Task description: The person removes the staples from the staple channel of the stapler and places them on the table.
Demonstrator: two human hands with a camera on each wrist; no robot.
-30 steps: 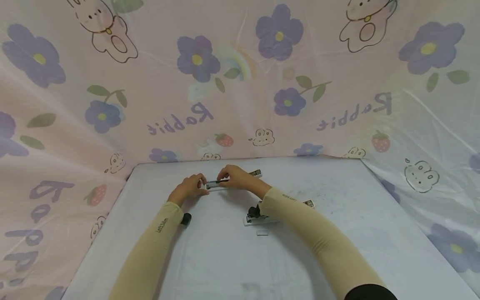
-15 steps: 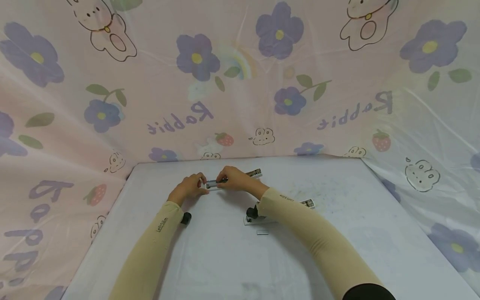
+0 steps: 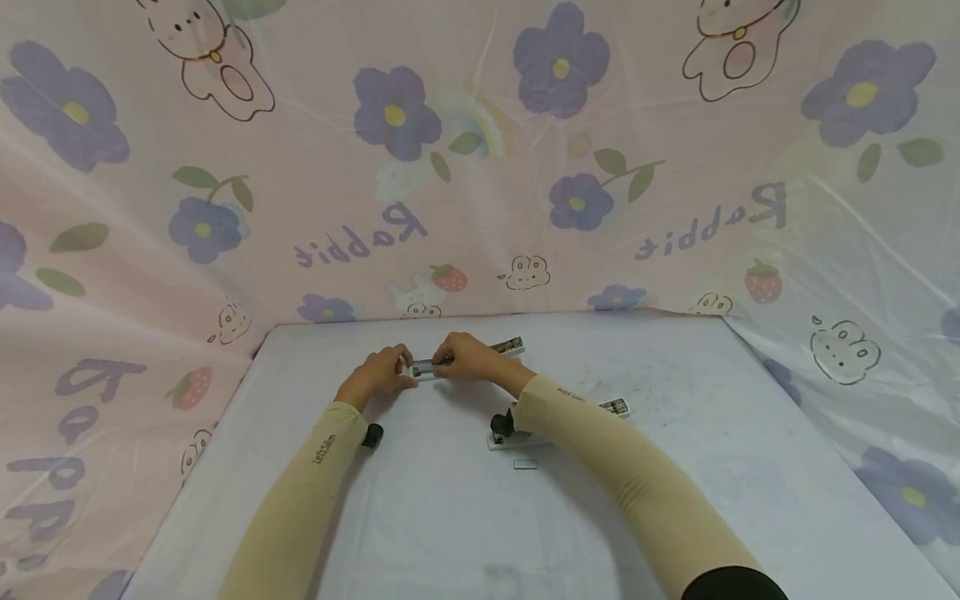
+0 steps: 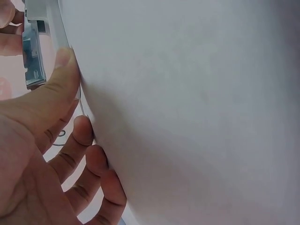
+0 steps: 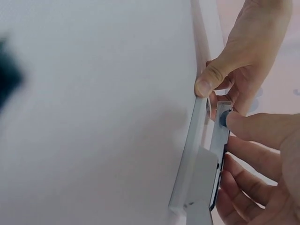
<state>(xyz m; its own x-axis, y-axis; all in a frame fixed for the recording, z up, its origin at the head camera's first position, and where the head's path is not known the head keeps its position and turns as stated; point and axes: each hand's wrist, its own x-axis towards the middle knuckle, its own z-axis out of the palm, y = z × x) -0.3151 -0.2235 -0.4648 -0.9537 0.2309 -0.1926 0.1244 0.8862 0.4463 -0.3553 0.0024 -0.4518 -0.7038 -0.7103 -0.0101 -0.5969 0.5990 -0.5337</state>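
A stapler [image 3: 427, 367] lies opened out near the far edge of the table, its long metal magazine [image 5: 216, 137] standing apart from its pale base [image 5: 187, 161]. My left hand [image 3: 378, 372] grips the front end of the base, thumb [image 4: 63, 70] on one side and curled fingers beneath. From the other side my right hand [image 3: 468, 357] holds the magazine, its thumb [image 5: 241, 125] on a small dark piece [image 5: 224, 118] near the tip and its fingers along the far side. The swung-back lid [image 3: 510, 345] shows beyond the right wrist, partly hidden.
A second opened stapler [image 3: 498, 444] lies nearer, partly behind the right sleeve, with its lid end [image 3: 617, 407] showing past the arm. Just in front of it is a short staple strip [image 3: 525, 464]. A printed curtain [image 3: 480, 183] hangs round the table [image 3: 420, 517].
My right hand has shifted slightly left along the magazine, and its fingertips have drawn closer together. The left hand stays at the front end of the stapler.
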